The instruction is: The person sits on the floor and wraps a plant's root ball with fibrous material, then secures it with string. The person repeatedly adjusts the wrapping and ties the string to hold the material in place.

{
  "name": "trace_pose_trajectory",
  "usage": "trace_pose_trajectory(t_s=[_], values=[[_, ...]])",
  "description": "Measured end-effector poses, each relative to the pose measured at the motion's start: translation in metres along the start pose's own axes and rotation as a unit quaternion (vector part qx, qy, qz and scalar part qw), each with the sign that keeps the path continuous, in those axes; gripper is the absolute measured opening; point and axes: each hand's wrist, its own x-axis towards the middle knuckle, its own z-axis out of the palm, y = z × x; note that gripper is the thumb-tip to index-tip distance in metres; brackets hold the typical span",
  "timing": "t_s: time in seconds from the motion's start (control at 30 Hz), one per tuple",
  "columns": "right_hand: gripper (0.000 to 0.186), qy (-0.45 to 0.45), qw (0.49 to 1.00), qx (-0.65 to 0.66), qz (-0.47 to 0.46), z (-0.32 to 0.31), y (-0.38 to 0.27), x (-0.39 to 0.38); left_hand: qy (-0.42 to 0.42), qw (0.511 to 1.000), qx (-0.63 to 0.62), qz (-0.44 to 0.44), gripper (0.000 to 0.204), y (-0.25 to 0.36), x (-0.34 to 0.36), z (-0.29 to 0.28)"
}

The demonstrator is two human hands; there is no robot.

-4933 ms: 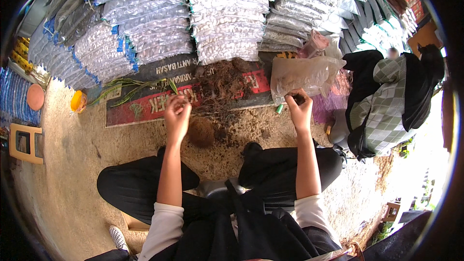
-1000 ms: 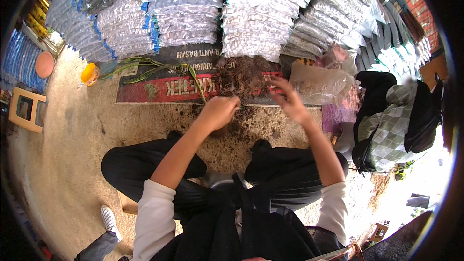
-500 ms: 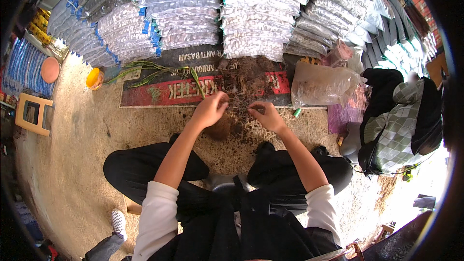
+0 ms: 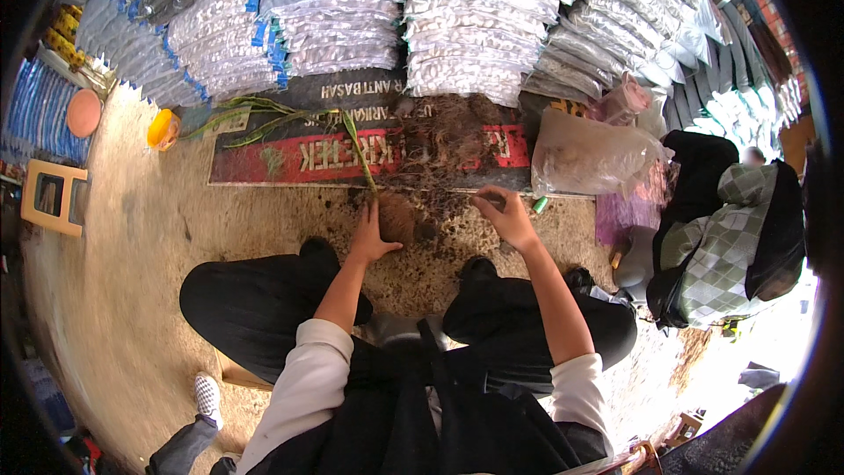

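My left hand is low over the ground, its thumb spread from the fingers, against the left side of a round brown fibrous clump. The lower end of a long green leaf comes down to its fingertips; whether they touch it I cannot tell. To the right, my right hand has its fingers curled in a pinch; anything between the tips is too small to make out. Between and beyond the hands lies a heap of dark roots and soil on a black and red printed sheet.
More long green leaves lie on the sheet's left. An orange container and a tan stool stand farther left. A clear plastic bag and a green cap are at right, near dark clothing. Stacked filled bags rise behind.
My left hand has come down and nearer to me, from above the clump to its left side, with its thumb now spread. The right hand has shifted slightly right, still pinched.
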Motion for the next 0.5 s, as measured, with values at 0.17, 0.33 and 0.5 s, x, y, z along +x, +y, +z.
trace_pose_trajectory(t_s=[0.17, 0.33, 0.5], values=[[0.017, -0.016, 1.000, -0.003, 0.024, -0.005, 0.003, 0.002, 0.088, 0.963, -0.238, -0.089, 0.099, -0.012, 0.010, 0.006], [0.015, -0.006, 0.999, -0.020, 0.041, -0.006, 0.001, 0.004, 0.071, 0.914, -0.317, -0.242, 0.092, -0.047, 0.020, 0.007], [0.017, -0.017, 0.999, -0.001, 0.040, -0.004, 0.002, 0.006, 0.088, 0.929, -0.259, -0.248, 0.097, -0.011, 0.013, 0.012]])
